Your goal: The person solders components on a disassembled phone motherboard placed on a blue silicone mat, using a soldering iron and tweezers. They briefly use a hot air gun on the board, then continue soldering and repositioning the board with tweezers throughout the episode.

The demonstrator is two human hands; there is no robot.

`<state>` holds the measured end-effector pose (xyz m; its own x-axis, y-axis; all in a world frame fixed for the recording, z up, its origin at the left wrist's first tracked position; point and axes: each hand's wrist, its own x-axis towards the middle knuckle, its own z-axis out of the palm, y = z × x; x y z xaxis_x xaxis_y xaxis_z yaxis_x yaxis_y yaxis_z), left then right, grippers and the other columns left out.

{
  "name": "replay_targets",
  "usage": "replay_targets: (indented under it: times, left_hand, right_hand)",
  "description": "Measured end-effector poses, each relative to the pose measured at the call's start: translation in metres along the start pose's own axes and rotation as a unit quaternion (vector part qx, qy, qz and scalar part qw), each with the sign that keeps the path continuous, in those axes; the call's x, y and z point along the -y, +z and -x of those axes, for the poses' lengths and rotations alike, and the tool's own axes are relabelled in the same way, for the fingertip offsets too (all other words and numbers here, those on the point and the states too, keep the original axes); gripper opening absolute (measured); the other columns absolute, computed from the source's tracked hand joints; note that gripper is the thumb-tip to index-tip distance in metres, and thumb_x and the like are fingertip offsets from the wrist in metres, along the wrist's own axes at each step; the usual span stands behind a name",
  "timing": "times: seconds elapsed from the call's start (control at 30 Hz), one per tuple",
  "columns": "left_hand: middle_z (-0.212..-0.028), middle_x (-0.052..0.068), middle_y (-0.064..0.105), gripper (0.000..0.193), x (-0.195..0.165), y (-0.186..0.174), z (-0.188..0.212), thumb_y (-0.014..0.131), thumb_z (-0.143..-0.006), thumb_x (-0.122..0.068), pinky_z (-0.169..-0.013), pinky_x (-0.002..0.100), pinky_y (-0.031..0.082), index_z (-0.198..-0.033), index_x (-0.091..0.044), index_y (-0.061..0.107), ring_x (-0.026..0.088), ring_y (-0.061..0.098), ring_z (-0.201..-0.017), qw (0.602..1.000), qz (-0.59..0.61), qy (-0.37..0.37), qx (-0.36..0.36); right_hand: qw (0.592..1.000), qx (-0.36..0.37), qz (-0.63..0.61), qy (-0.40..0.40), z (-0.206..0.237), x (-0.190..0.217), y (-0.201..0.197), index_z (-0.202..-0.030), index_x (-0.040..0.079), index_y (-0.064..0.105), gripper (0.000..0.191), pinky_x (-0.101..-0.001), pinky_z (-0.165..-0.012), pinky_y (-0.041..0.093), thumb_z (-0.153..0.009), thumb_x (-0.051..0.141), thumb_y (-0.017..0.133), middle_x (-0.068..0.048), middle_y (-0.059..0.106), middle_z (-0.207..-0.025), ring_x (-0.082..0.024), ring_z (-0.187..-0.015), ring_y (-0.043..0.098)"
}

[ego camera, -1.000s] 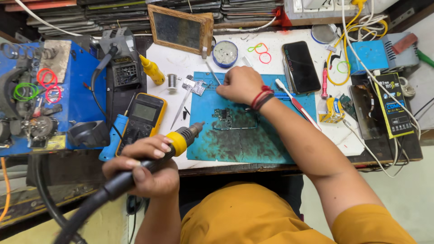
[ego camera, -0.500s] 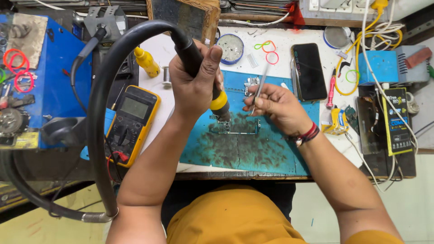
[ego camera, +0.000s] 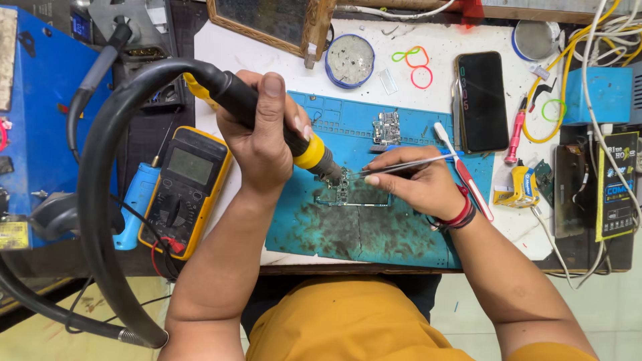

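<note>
Circuit board (ego camera: 342, 189): small, flat on the blue work mat (ego camera: 374, 227), near its middle, directly under both tools.
Hot-air handpiece (ego camera: 281, 127): black grip with yellow collar, tilted down to the right, metal nozzle just above the board's upper edge.
Left hand (ego camera: 264, 137): wrapped tight around the handpiece, thumb along the top, fingers curled shut on the grip.
Hose (ego camera: 100, 194): thick, black, looping from the handpiece's rear down past the left forearm.
Tweezers (ego camera: 401, 165): thin, metal, nearly level, tips at the board beside the nozzle.
Right hand (ego camera: 418, 184): heel resting on the mat, thumb and forefinger pinching the tweezers, remaining fingers tucked under; red bands at the wrist.
Second board (ego camera: 386, 127): on the mat's upper part, apart from the hands.
Multimeter (ego camera: 184, 190): yellow, left of the mat, beside the left forearm.
Phone (ego camera: 481, 100): dark screen, upper right, off the mat.
Round tin (ego camera: 350, 60): above the mat, near a framed mirror.
</note>
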<state>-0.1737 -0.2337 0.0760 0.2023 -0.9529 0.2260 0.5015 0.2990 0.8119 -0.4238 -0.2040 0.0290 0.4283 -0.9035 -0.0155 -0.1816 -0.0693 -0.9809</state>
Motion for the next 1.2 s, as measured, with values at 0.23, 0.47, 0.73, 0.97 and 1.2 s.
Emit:
replay_targets:
  times: [0.23,0.47,0.73,0.97,1.2]
  left_hand:
    - [-0.062,0.006,0.052,0.021,0.005,0.001,0.002,0.063,-0.111,-0.014,-0.052,0.030,0.048,-0.097,-0.005,0.050,0.014,0.053,-0.052,1.000,-0.012,-0.015,0.009]
    - [-0.063,0.005,0.053,0.022,0.007,0.000,0.003,0.066,-0.110,-0.013,-0.053,0.029,0.048,-0.095,-0.006,0.051,0.014,0.054,-0.052,1.000,-0.006,-0.023,0.014]
    - [-0.062,0.005,0.054,0.022,0.006,0.000,0.002,0.066,-0.109,-0.012,-0.053,0.029,0.048,-0.094,-0.006,0.051,0.014,0.054,-0.052,1.000,-0.012,-0.024,0.013]
    - [-0.062,0.005,0.054,0.022,0.006,-0.001,0.002,0.066,-0.110,-0.012,-0.053,0.029,0.048,-0.093,-0.006,0.051,0.014,0.054,-0.052,1.000,-0.018,-0.021,0.015]
    - [-0.061,0.005,0.053,0.023,0.007,0.001,0.000,0.067,-0.108,-0.011,-0.053,0.030,0.049,-0.092,-0.006,0.052,0.014,0.054,-0.052,0.999,-0.010,-0.027,0.015]
  right_hand:
    - [0.994,0.010,0.061,-0.085,-0.004,0.005,0.005,-0.094,0.000,0.075,0.016,-0.0271,-0.077,0.059,-0.081,0.003,0.084,-0.011,0.076,-0.092,-0.017,-0.084,0.074]
    - [0.987,0.030,0.097,-0.126,-0.006,0.007,0.007,-0.093,0.001,0.075,0.013,-0.0272,-0.071,0.058,-0.082,0.002,0.083,-0.010,0.076,-0.089,-0.017,-0.079,0.075]
    - [0.981,0.034,0.113,-0.155,-0.007,0.010,0.008,-0.094,0.001,0.075,0.014,-0.0276,-0.071,0.058,-0.082,0.001,0.083,-0.010,0.075,-0.089,-0.019,-0.079,0.074]
    - [0.980,0.031,0.120,-0.159,-0.007,0.011,0.011,-0.094,0.001,0.074,0.015,-0.0274,-0.070,0.057,-0.082,0.000,0.083,-0.010,0.076,-0.088,-0.019,-0.078,0.074]
    - [0.978,0.025,0.128,-0.161,-0.006,0.012,0.010,-0.094,0.002,0.074,0.015,-0.0274,-0.071,0.058,-0.082,0.000,0.083,-0.010,0.076,-0.089,-0.019,-0.079,0.074]
